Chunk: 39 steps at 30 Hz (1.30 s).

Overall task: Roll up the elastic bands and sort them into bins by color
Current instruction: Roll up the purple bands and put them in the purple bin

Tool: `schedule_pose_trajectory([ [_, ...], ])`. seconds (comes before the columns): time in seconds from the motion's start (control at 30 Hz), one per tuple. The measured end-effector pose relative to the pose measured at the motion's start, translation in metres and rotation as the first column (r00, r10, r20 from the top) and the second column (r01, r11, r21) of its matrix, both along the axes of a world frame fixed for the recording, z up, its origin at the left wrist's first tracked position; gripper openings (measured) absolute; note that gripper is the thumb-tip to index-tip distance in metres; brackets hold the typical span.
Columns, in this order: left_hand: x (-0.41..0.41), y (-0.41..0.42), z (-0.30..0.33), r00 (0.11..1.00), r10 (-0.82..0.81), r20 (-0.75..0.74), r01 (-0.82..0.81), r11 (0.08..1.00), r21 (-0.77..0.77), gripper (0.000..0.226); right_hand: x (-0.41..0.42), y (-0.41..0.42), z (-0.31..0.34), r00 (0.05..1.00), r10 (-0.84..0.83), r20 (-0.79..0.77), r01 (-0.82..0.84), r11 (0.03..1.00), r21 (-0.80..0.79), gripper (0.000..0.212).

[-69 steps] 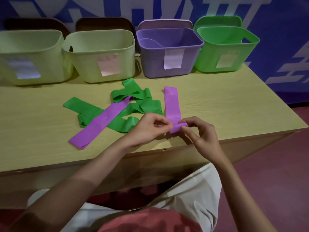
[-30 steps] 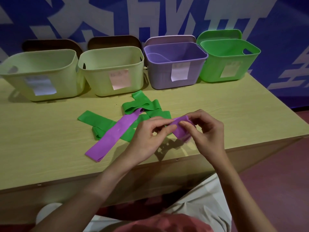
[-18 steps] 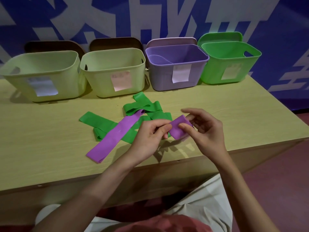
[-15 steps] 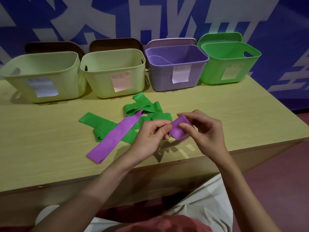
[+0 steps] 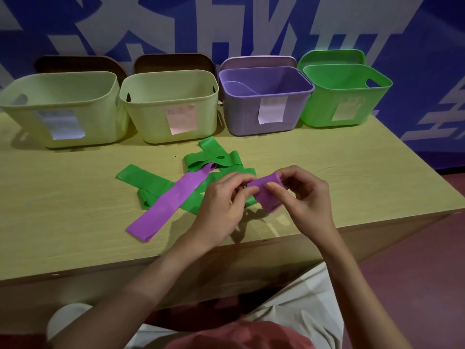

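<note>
While both hands hover just above the near edge of the surface (image 5: 75, 197), the left hand (image 5: 221, 202) and right hand (image 5: 305, 197) each pinch the rolled purple band (image 5: 268, 195) with curled fingers. Left of that roll, a flat purple band (image 5: 171, 205) lies across green bands (image 5: 151, 181). Beyond it stand 4 bins: 2 pale ones, a purple bin (image 5: 251, 117) and a green bin (image 5: 324, 112).

Wooden table (image 5: 75, 205): four bins (image 5: 171, 107) along back edge; green bands (image 5: 151, 182), flat purple band (image 5: 171, 200) mid-table.
</note>
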<state>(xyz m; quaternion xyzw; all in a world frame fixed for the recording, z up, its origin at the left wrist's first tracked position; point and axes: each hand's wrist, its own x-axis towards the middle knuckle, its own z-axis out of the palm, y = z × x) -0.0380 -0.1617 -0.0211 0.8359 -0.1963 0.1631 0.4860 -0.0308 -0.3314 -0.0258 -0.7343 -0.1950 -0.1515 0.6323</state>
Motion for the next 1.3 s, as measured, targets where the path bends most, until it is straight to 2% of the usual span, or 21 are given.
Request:
schedule_pose_trajectory([
  [0.1, 0.000, -0.003, 0.001, 0.999, -0.013, -0.039, 0.010, 0.997, -0.078, 0.020, -0.002, -0.001, 0.002, 0.999, 0.035, 0.005, -0.035, 0.999, 0.037, 0.013],
  [0.2, -0.001, -0.005, 0.004, 0.990, -0.029, -0.139, 0.001, 0.980, -0.201, 0.020, 0.000, -0.004, 0.003, 0.999, 0.036, 0.010, -0.037, 0.998, 0.046, 0.018],
  [0.3, 0.002, -0.006, 0.008, 0.978, -0.067, -0.197, 0.011, 0.962, -0.273, 0.027, 0.001, -0.005, 0.006, 1.000, 0.027, 0.004, -0.027, 0.999, 0.047, 0.036],
  [0.33, 0.002, -0.006, 0.008, 0.978, -0.077, -0.194, 0.023, 0.964, -0.267, 0.027, 0.001, -0.005, 0.006, 0.999, 0.028, 0.018, -0.029, 0.999, 0.015, 0.037],
  [0.47, 0.003, -0.004, 0.007, 0.979, -0.129, -0.160, 0.105, 0.983, -0.148, 0.022, 0.002, -0.009, 0.002, 0.995, -0.005, 0.102, 0.017, 0.993, -0.119, 0.016],
  [0.57, 0.004, 0.000, 0.004, 0.988, -0.108, -0.108, 0.105, 0.994, -0.031, 0.029, 0.002, -0.008, 0.000, 0.995, -0.029, 0.098, 0.042, 0.990, -0.137, 0.013],
  [0.7, 0.002, 0.004, 0.001, 0.996, -0.070, -0.050, 0.071, 0.997, 0.003, 0.031, 0.002, -0.005, -0.005, 0.997, -0.040, 0.067, 0.048, 0.991, -0.126, 0.011],
  [0.8, 0.002, 0.005, 0.001, 0.999, -0.029, 0.035, 0.025, 0.993, 0.120, 0.034, 0.003, -0.003, -0.006, 0.999, -0.033, 0.040, 0.037, 0.994, -0.100, 0.016],
  [0.87, 0.004, 0.004, 0.000, 0.999, -0.022, 0.025, 0.018, 0.986, 0.165, 0.031, 0.004, -0.002, -0.005, 1.000, -0.014, 0.017, 0.015, 0.996, -0.083, 0.016],
  [1.0, 0.002, -0.002, 0.003, 0.997, -0.038, -0.071, 0.042, 0.997, 0.058, 0.025, 0.002, -0.001, -0.001, 0.998, 0.049, -0.026, -0.050, 0.998, -0.045, 0.010],
  [1.13, 0.001, -0.005, 0.009, 0.984, -0.088, -0.152, 0.075, 0.993, -0.088, 0.023, 0.002, -0.004, 0.003, 0.997, 0.058, -0.050, -0.058, 0.998, 0.015, 0.019],
  [1.3, -0.002, -0.005, 0.012, 0.953, -0.165, -0.253, 0.100, 0.963, -0.248, 0.029, 0.000, -0.004, 0.008, 0.997, 0.071, -0.007, -0.071, 0.995, -0.072, 0.038],
])
